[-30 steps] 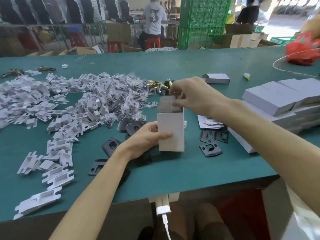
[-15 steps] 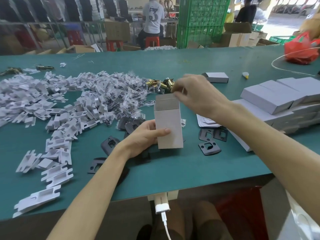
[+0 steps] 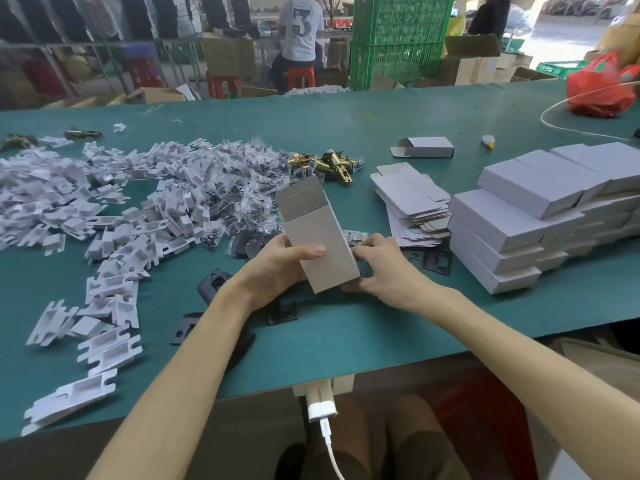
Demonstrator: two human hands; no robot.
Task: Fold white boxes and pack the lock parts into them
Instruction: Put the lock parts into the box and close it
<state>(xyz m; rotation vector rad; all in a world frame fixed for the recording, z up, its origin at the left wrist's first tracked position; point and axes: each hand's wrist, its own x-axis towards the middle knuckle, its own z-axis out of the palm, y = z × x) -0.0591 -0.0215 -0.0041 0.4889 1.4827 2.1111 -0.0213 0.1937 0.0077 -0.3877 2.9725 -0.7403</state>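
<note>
Black plates (image 3: 282,311) partly under white box (image 3: 322,244); box stack (image 3: 519,216) beyond right edge.

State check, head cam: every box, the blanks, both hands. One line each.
held box: tilted, top flap open, in left hand
left hand: grips held box, thumb across its front
right hand: fingers curled at held box's lower right corner; grip unclear
flat blanks: unfolded, piled
stacked boxes: closed, stacked
far box: lying down, left end flap open
</note>
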